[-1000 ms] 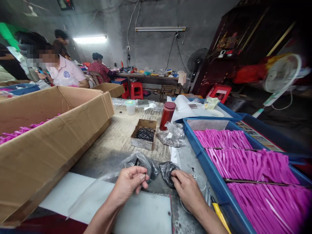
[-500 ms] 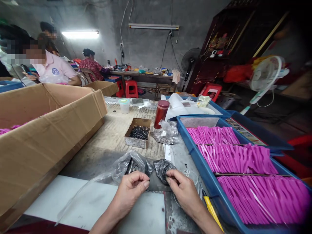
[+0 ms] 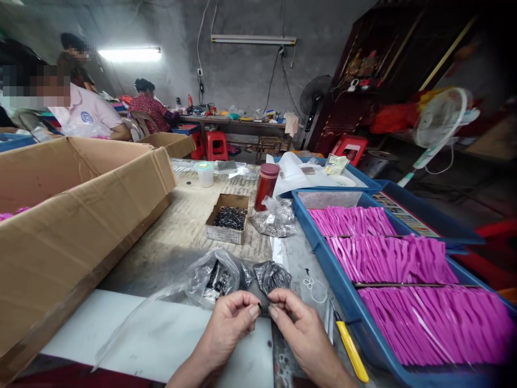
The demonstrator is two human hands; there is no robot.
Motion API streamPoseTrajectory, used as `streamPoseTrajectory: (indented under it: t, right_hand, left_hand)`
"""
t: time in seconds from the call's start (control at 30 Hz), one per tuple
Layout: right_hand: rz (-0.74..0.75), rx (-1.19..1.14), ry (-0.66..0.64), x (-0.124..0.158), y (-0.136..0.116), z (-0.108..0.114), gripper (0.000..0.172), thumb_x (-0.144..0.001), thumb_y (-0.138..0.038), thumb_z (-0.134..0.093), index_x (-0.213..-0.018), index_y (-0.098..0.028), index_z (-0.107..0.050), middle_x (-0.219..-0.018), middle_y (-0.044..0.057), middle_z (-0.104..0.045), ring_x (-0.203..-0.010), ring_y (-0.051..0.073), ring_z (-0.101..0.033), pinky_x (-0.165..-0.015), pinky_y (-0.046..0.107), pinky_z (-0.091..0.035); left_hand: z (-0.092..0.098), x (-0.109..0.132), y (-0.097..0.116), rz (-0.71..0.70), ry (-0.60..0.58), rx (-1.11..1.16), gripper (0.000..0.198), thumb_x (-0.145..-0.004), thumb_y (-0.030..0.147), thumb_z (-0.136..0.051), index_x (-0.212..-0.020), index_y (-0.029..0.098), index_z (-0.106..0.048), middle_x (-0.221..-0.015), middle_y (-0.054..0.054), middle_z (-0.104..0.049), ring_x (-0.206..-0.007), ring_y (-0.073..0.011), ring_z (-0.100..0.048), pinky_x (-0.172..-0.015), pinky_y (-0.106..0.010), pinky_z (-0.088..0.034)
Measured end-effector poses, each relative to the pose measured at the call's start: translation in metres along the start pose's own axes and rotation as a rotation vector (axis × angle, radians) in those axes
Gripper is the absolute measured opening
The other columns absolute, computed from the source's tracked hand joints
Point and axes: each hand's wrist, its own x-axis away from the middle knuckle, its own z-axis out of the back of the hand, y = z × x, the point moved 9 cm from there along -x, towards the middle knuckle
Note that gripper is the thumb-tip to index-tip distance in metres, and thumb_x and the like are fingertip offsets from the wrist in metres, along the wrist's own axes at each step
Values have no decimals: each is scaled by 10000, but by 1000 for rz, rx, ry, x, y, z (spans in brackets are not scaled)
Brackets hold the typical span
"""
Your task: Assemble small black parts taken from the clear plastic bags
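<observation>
Between the tall side of the cardboard carton (image 3: pixel 89 226) on the left and the wall of the blue tray (image 3: pixel 323 256) on the right, the worktable (image 3: pixel 181 221) is giving the two forearms a channel to work in. The carton's lower edge is slanting away toward the back, while the tray, carrying rows of pink strips (image 3: pixel 388 258), is running down close by the right forearm. A yellow-handled tool (image 3: pixel 350 350) is lying along that side, narrowing the gap. Ahead, a clear plastic bag (image 3: pixel 197 274) and a dark bag (image 3: pixel 266 272) are sitting side by side just beyond the fingers, and a small box (image 3: pixel 224 235) of black pieces is standing farther back. A white sheet (image 3: pixel 153 328) is stretching under the left arm, its right edge ending below the hands.

The left hand (image 3: pixel 230 323) is pinching a small black piece (image 3: pixel 259 306) between thumb and forefinger, its other fingers curling in. Just beside it, the right hand (image 3: pixel 301 323) is bringing thumb and forefinger close together; whether they are gripping anything, I cannot tell.
</observation>
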Motion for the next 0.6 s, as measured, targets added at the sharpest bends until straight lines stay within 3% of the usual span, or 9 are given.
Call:
streamPoseTrajectory:
  t: [0.27,0.6]
  right_hand:
    - [-31,-174,-66,6,-1,-13,109,-767,-207,-440,-863,-190,-488,-675,-11,-561,-630,127,-535,-559,209,-425]
    - [-55,-229,-111,6,-1,-20,58,-780,-208,-440,-824,-188,-472,-627,-25,-547,-590,116,-519,-541,205,-406]
  left_hand:
    - [-10,2,-7,20,-37,204,218,-629,316,-639,-650,122,-543,-471,57,-401,-427,-49,-285,-406,-182,-166]
    - [-10,3,-11,25,-55,205,211,-649,313,-627,-651,118,-546,-474,48,-418,-433,-53,-298,-420,-184,-183]
